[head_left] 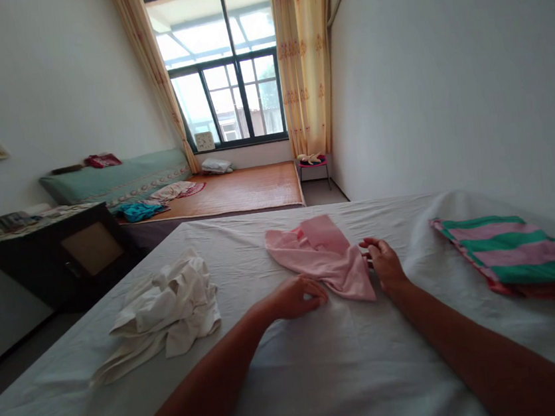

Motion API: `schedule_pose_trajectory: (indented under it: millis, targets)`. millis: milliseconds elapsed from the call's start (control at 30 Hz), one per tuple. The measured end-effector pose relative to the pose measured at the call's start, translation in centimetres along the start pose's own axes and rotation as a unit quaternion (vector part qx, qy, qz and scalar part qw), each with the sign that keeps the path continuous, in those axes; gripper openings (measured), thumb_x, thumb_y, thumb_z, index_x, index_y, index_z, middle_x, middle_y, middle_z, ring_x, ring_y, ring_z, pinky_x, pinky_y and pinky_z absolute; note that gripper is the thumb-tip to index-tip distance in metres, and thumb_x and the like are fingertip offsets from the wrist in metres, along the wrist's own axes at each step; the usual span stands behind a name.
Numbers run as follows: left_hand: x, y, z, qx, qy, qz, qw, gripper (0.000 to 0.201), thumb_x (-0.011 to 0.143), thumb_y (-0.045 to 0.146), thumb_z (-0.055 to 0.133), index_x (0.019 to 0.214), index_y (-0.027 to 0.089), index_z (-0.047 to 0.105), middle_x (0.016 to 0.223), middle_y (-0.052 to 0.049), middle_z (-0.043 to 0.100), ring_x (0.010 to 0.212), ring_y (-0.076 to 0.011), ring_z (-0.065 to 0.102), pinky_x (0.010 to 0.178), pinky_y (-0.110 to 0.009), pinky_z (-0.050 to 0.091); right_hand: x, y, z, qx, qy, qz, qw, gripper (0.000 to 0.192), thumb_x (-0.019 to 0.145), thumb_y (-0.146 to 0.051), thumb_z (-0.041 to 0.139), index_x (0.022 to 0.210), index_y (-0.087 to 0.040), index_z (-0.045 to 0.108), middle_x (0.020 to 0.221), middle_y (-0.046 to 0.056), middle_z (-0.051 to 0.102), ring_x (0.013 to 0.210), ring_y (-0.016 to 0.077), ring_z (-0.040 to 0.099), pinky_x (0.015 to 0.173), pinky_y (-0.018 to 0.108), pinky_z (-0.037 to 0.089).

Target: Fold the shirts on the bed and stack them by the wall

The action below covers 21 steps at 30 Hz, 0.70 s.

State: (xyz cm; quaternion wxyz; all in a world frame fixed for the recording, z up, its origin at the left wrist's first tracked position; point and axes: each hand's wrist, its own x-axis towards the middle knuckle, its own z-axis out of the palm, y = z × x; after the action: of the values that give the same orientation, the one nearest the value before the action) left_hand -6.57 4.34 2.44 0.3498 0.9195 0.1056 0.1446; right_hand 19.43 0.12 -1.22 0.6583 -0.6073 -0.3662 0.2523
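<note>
A pink garment (331, 265) lies loosely folded on the white sheet in front of me. My left hand (298, 297) is at its near left edge, fingers loosely curved and apart, with nothing visible in the grasp. At the garment's right edge is my right hand (384, 262). Its fingers are bent and apart, and the fingertips are at the cloth; whether they touch it is hard to see.
On the left of the sheet (297, 379) lies a crumpled white garment (173, 306). A folded green-and-pink striped cloth (527, 249) rests at the right, by the wall. Beyond are a mat-covered bed (250, 188), a dark cabinet (53, 260) and a small stool (313, 162).
</note>
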Motion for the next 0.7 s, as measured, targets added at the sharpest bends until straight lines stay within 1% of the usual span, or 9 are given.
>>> schedule_pose_trajectory:
  millis: [100,267,400,433,500,600,633,667,700]
  targets:
    - [-0.8,-0.5,-0.2,0.023,0.063,-0.067,0.995,0.028,0.087,0.034,0.051,0.088,0.016,0.073,0.092,-0.004,0.072,0.082,-0.0147,0.063,0.078,-0.021,0.046,1.2,0.5,-1.3,-0.073,0.052,-0.039,0.995,0.041,0.079,-0.044,0.044,0.109,-0.018,0.054,0.106,0.009,0.065,0.081,0.0179,0.062,0.065,0.029,0.050]
    - [-1.0,-2.0,-1.1,0.068,0.187,-0.148,0.969,0.029,0.087,0.035,0.050,0.092,0.018,0.073,0.091,-0.002,0.073,0.082,-0.0156,0.064,0.078,-0.023,0.047,1.0,-0.3,-1.7,-0.270,-0.094,-0.123,0.950,0.038,0.073,-0.043,0.062,0.102,-0.019,0.065,0.093,0.006,0.069,0.079,0.0203,0.064,0.072,0.032,0.048]
    - [-0.8,-2.4,-0.9,0.067,0.263,-0.168,0.948,0.029,0.086,0.035,0.051,0.099,0.019,0.071,0.094,-0.003,0.072,0.085,-0.0167,0.065,0.079,-0.025,0.049,-2.1,-3.8,-0.1,-0.249,-0.151,-0.255,0.922,0.018,0.080,-0.034,0.060,0.090,-0.024,0.071,0.089,0.005,0.071,0.086,0.0215,0.061,0.080,0.035,0.046]
    - [-0.7,-2.5,-0.9,0.058,0.284,-0.173,0.941,0.030,0.087,0.036,0.050,0.102,0.019,0.070,0.095,-0.004,0.072,0.084,-0.0166,0.065,0.077,-0.026,0.050,-3.3,-4.9,0.4,-0.214,-0.186,-0.295,0.912,0.016,0.082,-0.031,0.060,0.090,-0.024,0.071,0.093,0.005,0.071,0.091,0.0214,0.060,0.083,0.035,0.045]
    - [-0.7,-2.8,-1.2,0.040,0.324,-0.181,0.927,0.034,0.088,0.038,0.048,0.108,0.018,0.067,0.093,-0.004,0.071,0.079,-0.0161,0.065,0.073,-0.026,0.052,-6.3,-6.8,1.6,-0.136,-0.362,-0.311,0.868,0.016,0.085,-0.027,0.058,0.092,-0.022,0.071,0.092,0.005,0.071,0.087,0.0178,0.062,0.081,0.031,0.046]
    - [-0.8,-3.3,-1.8,0.056,0.382,-0.188,0.903,0.035,0.088,0.037,0.048,0.112,0.017,0.063,0.091,-0.005,0.068,0.076,-0.0153,0.064,0.072,-0.029,0.053,-10.4,-8.3,3.0,-0.065,-0.614,-0.277,0.736,0.018,0.086,-0.025,0.057,0.097,-0.021,0.071,0.091,0.004,0.071,0.082,0.0145,0.064,0.076,0.023,0.047]
    - [-0.9,-3.4,-2.0,0.075,0.391,-0.188,0.898,0.034,0.088,0.036,0.048,0.111,0.017,0.064,0.091,-0.005,0.067,0.076,-0.0151,0.063,0.074,-0.030,0.052,-11.3,-8.4,3.3,-0.064,-0.655,-0.265,0.704,0.018,0.085,-0.026,0.058,0.096,-0.020,0.071,0.089,0.003,0.071,0.079,0.0138,0.064,0.073,0.021,0.047]
    - [-1.0,-3.4,-2.1,0.098,0.395,-0.187,0.894,0.032,0.088,0.034,0.049,0.110,0.018,0.065,0.092,-0.006,0.066,0.077,-0.0151,0.062,0.076,-0.030,0.052,-11.8,-8.3,3.5,-0.073,-0.671,-0.254,0.693,0.017,0.084,-0.028,0.059,0.094,-0.020,0.071,0.085,0.002,0.071,0.075,0.0131,0.064,0.069,0.020,0.047]
    - [-1.1,-3.4,-2.2,0.121,0.393,-0.183,0.893,0.030,0.088,0.034,0.049,0.107,0.019,0.066,0.093,-0.006,0.065,0.080,-0.0154,0.062,0.078,-0.031,0.052,-11.9,-8.0,3.6,-0.089,-0.662,-0.244,0.703,0.017,0.085,-0.030,0.059,0.091,-0.019,0.071,0.080,0.001,0.070,0.069,0.0121,0.062,0.063,0.019,0.045]
